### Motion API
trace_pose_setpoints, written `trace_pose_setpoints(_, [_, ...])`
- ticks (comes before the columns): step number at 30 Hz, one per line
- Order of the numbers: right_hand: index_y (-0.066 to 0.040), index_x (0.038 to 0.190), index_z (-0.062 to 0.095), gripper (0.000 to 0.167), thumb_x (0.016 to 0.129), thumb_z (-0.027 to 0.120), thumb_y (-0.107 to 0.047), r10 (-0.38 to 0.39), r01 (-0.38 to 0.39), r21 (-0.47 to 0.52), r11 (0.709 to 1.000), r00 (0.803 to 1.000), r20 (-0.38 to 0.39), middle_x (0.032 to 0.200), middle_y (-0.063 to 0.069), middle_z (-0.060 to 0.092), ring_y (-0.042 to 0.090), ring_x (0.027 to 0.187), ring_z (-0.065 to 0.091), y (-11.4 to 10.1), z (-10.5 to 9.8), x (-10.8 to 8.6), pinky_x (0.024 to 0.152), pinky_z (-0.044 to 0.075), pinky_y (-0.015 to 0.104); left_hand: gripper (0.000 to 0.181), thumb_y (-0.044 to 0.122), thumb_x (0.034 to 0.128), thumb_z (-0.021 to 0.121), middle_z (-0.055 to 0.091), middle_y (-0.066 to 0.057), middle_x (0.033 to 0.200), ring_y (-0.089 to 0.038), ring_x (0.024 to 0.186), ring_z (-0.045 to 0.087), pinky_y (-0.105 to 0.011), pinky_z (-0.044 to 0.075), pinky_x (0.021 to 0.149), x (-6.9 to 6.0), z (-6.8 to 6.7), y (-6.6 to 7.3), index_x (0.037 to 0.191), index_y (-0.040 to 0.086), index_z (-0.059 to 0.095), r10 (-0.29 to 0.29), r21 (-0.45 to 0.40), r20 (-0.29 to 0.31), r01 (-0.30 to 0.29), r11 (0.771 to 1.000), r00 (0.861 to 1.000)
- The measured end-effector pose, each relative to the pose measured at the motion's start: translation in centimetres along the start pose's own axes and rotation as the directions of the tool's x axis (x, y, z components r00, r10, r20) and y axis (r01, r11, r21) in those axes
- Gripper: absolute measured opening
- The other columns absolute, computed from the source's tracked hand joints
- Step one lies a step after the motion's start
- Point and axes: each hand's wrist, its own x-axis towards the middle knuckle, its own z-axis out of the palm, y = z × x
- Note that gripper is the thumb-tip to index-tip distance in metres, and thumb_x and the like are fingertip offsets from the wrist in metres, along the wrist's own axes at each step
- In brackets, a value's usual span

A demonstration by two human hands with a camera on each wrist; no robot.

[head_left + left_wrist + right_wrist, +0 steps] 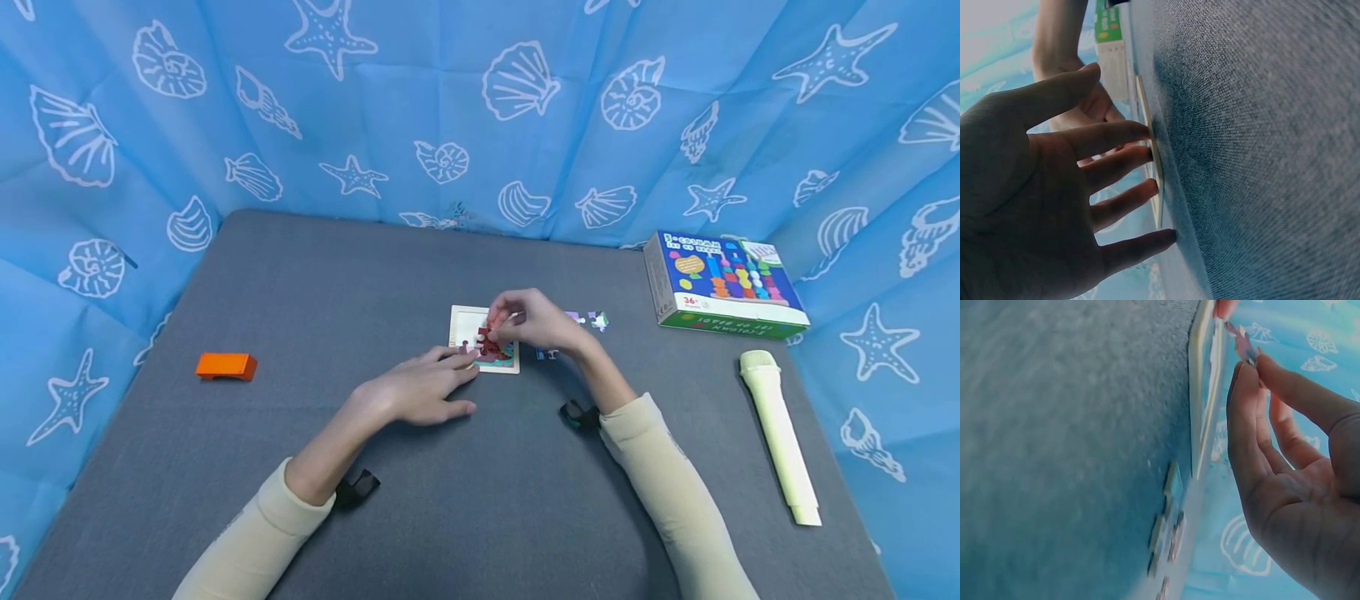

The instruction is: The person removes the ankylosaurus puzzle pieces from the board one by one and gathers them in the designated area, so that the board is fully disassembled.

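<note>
A small jigsaw puzzle board [512, 368] with a pale frame lies mid-table, and a few pieces are laid in its lower part. Between thumb and index finger, my right hand [531, 321] pinches a reddish puzzle piece [1244, 345] just above the board. My left hand [429, 385] is spread flat, its fingertips on the near left edge of the frame. In the left wrist view those fingers [1119, 169] are straight and hold nothing. Loose puzzle pieces [598, 320] lie right of the board, partly hidden by the right hand.
An orange block [227, 366] sits at the left of the grey table [315, 283]. On the right stand a bead toy box [726, 283] and a pale green toy microphone [780, 437]. A blue shell-patterned curtain [390, 108] hangs behind the table.
</note>
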Motion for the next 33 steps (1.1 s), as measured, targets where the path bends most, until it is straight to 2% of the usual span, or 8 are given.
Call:
trace_pose_setpoints(9, [-0.002,0.114,0.073,0.021,0.095,0.082,-0.007,0.050,-0.050,0.041,0.998,0.999,0.002,0.101,0.015,0.075,0.017,0.086,0.073,0.7,-2.3,-2.9,0.079,0.062,0.028,0.070,0.048,0.1127,0.055,0.019,-0.002,0.184,-0.034,0.171,0.016,-0.064,0.026,0.135,0.1,0.1,0.0,0.171,0.016,0.035,-0.007,-0.003,-0.003,0.007,1.000,1.000])
trace_pose_setpoints(18, [0.003,0.120,0.072,0.024,0.098,0.078,-0.004,0.113,-0.113,0.024,0.993,0.993,-0.029,0.107,0.021,0.073,0.015,0.089,0.074,3.2,-5.5,-6.3,0.082,0.066,0.035,0.069,0.047,0.1130,0.054,0.018,0.000,0.185,-0.032,0.172,0.015,-0.065,0.025,0.135,-0.1,0.1,0.1,0.171,0.016,0.035,-0.011,-0.013,0.000,0.011,1.000,1.000])
trace_pose_setpoints(22, [0.006,0.120,0.071,0.022,0.100,0.076,-0.004,0.150,-0.149,0.006,0.989,0.987,-0.056,0.107,0.024,0.074,0.011,0.087,0.075,4.4,-6.8,-7.5,0.082,0.067,0.034,0.069,0.047,0.1132,0.054,0.018,-0.001,0.185,-0.033,0.172,0.015,-0.064,0.026,0.135,-0.2,0.1,0.1,0.171,0.016,0.035,-0.007,-0.013,-0.005,0.007,1.000,1.000])
trace_pose_setpoints(27, [0.006,0.120,0.073,0.022,0.101,0.074,-0.004,0.169,-0.172,-0.037,0.984,0.981,-0.093,0.108,0.024,0.075,0.008,0.085,0.073,5.1,-7.8,-8.5,0.080,0.065,0.030,0.068,0.046,0.1131,0.055,0.019,-0.001,0.184,-0.033,0.171,0.016,-0.064,0.026,0.135,-0.3,0.1,0.0,0.171,0.015,0.036,-0.003,-0.014,-0.012,0.002,1.000,1.000])
trace_pose_setpoints(33, [0.007,0.121,0.074,0.023,0.101,0.075,-0.004,0.172,-0.177,-0.067,0.982,0.983,-0.069,0.106,0.023,0.077,0.006,0.084,0.072,6.2,-7.9,-8.9,0.078,0.063,0.025,0.069,0.046,0.1129,0.055,0.019,-0.001,0.184,-0.033,0.171,0.016,-0.064,0.026,0.135,-0.2,0.2,0.0,0.171,0.015,0.036,0.002,-0.017,-0.012,-0.003,1.000,1.000])
